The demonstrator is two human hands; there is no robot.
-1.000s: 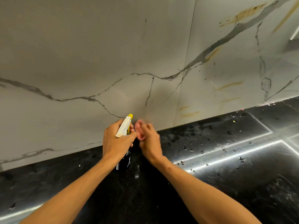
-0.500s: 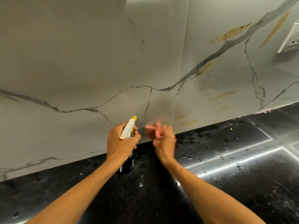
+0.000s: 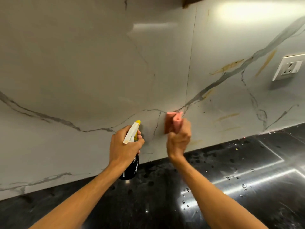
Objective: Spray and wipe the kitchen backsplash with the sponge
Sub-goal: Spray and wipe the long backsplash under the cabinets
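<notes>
backsplash [image 3: 82,55] bare above and left | socket [image 3: 288,66] projects far right | cabinet edge [image 3: 189,1] bounds top | bottle [image 3: 132,169] in left grip [image 3: 123,146] blocks just left of sponge [image 3: 168,123] | worktop [image 3: 247,162] open at right, droplets [image 3: 187,190] scattered

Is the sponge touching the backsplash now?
Cannot tell. The head view shows the sponge, gripped by the right hand, blurred in front of the backsplash; no contact or gap shows plainly.

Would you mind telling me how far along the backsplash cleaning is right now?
Done: nothing clearly finished; no spray film shows on the backsplash. In hand: the right hand holds the pink sponge against it, blurred mid-wipe, while the left hand grips the spray bottle. Left: the yellow-brown streaks toward the socket look not yet wiped.
</notes>
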